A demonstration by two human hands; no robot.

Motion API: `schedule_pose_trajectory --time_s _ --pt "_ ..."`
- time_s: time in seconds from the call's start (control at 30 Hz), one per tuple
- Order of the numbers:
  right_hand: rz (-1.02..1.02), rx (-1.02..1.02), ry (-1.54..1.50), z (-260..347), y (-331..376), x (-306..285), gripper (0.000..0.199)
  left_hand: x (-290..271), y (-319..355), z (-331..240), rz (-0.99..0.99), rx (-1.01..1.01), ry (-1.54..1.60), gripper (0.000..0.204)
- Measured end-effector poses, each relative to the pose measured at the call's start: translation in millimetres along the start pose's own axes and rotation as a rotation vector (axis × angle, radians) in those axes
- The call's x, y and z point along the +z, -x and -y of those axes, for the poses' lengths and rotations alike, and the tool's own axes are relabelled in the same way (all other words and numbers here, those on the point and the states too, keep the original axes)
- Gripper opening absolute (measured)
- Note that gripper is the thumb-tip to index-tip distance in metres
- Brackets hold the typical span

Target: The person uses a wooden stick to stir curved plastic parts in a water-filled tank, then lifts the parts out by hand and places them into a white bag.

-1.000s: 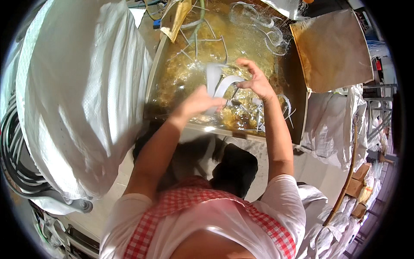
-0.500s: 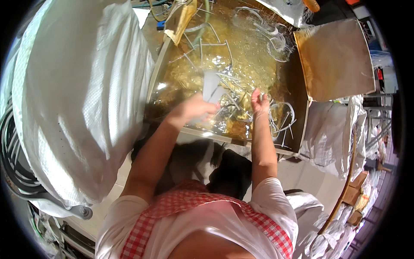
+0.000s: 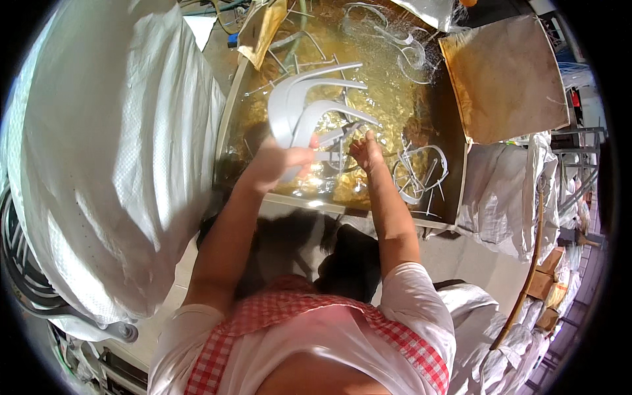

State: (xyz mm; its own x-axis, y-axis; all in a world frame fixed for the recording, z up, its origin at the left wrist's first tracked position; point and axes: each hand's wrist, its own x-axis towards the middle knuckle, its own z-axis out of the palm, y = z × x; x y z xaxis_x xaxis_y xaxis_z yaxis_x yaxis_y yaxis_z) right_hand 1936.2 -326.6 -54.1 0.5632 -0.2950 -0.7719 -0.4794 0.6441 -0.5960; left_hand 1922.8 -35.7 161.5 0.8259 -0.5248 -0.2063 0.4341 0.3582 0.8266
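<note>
My left hand (image 3: 273,166) is closed around three curved, light-grey plastic-looking strips (image 3: 282,110), fanned out above a tank of water. Their bent ends point right. Slightly to the right, my right hand (image 3: 368,154) hovers over the water with its thumb and fingers apart, and nothing shows in its grasp. Just left of those fingers lie more grey pieces, partly covered by the held strips. Yellowish, glittering water (image 3: 395,108) fills the tank (image 3: 359,210). A tangle of pale curved pieces (image 3: 421,172) rests at its right front corner.
A large white woven sack (image 3: 125,151) stands against the tank's left side. A brownish board (image 3: 507,79) rises at the right edge, with white bags (image 3: 497,197) below. More curved strips (image 3: 411,49) lie among splashing water at the back. Cardboard boxes (image 3: 541,284) sit far right.
My left hand has raised the strips, which now spread out in a fan instead of a blurred bundle. My right hand has moved left, closer to them.
</note>
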Motion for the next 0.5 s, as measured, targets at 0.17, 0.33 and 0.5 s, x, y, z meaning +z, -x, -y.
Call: schedule_pose_trajectory --time_s 0.17,0.33,0.5 --pt "0.281 -0.032 -0.051 -13 -21 13 0.059 -22 5 -2 0.074 -0.026 0.097 0.019" --pt "0.280 -0.005 -0.603 23 -16 32 0.071 -18 3 -11 0.304 -0.159 0.013 0.018" --pt "0.155 -0.342 -0.941 123 -7 -3 0.045 -26 -2 -14 0.176 -0.217 -0.127 0.019"
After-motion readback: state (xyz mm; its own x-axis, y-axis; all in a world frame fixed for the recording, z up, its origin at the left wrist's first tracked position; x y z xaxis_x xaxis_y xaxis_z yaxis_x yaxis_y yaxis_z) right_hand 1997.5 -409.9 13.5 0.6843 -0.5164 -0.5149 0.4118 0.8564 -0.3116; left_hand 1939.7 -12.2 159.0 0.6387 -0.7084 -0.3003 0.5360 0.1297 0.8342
